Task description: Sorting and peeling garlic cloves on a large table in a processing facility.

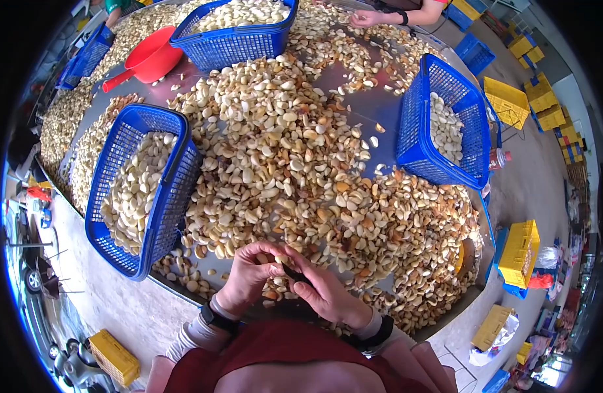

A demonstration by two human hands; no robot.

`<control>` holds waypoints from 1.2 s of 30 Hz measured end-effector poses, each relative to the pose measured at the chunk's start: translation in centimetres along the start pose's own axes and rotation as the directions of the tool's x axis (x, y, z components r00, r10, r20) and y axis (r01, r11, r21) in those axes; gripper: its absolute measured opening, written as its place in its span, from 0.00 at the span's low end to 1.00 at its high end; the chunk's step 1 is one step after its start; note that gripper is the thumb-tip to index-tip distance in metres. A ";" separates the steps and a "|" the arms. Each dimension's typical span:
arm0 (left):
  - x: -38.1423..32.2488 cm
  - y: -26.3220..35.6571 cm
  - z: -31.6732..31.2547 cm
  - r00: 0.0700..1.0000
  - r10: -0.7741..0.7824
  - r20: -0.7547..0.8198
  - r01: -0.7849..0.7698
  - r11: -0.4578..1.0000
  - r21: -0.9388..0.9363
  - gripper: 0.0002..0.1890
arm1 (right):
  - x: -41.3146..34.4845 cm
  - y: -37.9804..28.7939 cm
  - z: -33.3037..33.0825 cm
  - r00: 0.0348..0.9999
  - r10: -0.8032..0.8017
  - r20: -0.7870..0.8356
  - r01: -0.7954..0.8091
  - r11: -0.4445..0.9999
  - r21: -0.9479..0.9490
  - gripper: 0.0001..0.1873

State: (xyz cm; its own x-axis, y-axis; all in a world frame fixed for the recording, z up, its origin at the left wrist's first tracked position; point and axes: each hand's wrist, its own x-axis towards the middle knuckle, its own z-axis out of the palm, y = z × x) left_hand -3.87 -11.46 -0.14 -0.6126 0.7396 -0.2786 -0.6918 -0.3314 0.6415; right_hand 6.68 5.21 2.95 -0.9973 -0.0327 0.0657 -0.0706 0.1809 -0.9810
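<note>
At the near edge of a metal-topped table (377, 110), my two hands meet over a wide heap of garlic cloves (282, 147). My left hand (245, 280) pinches a pale clove (281, 259) between thumb and fingers. In my right hand (326, 292) is a small dark knife (296, 276), held close against that clove; its cutting edge cannot be made out. To the left of my hands stands a blue plastic basket (176, 182) partly filled with whitish cloves. Another blue basket (409, 132), tilted in view and holding fewer pale cloves, stands at the far right of the heap.
A third blue basket (232, 46) of cloves and a red plastic scoop (154, 54) occupy the far side. Across the table, another person's hand (368, 18) reaches over cloves. Yellow crates (520, 250) stand on the floor at right. A bottle (498, 159) is beside the right basket.
</note>
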 end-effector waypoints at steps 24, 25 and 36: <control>4.8 3.6 -0.7 0.988 -0.106 -0.110 0.151 0.582 0.799 0.07 | -2.0 3.1 -1.1 0.843 0.533 -0.077 -0.487 0.815 0.315 0.26; 4.5 3.7 0.0 0.988 -0.112 -0.106 0.152 0.581 0.800 0.07 | -2.1 2.9 -1.2 0.866 0.489 -0.102 -0.447 0.850 0.277 0.26; -0.8 16.9 -4.3 0.376 0.927 0.005 0.082 -0.038 0.996 0.08 | -1.3 1.9 -1.7 0.965 0.138 -0.223 -0.143 0.990 -0.007 0.24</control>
State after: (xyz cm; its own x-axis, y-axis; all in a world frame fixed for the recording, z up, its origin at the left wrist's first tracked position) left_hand -16.67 -20.19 7.85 -0.8694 -0.0265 0.4933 0.3570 0.6565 0.6645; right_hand 7.86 7.26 1.28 -0.9767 0.2124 -0.0314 0.0729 0.1907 -0.9789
